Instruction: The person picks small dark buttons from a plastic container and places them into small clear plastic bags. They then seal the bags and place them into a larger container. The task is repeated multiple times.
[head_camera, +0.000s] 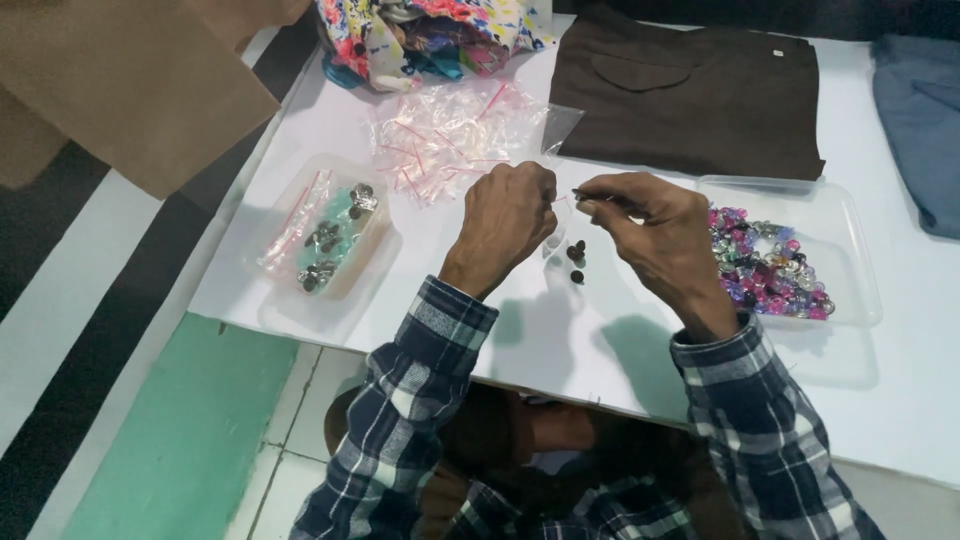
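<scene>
My left hand (508, 215) and my right hand (655, 228) meet over the white table (560, 340), both pinching a small clear plastic bag (557, 232) between them. Three small dark buttons (576, 258) hang low in the bag just below my fingers. My right fingertips also seem to hold a thin dark item at the bag's mouth; I cannot tell what it is. Both sleeves are blue-and-white plaid.
A clear tray (850, 250) of pink, purple and silver buttons lies right of my right hand. A second clear tray (325, 240) at the left holds bagged dark buttons. Behind lie a heap of empty small bags (450, 135), a folded brown garment (700, 90), colourful cloth (430, 35) and blue cloth (920, 120).
</scene>
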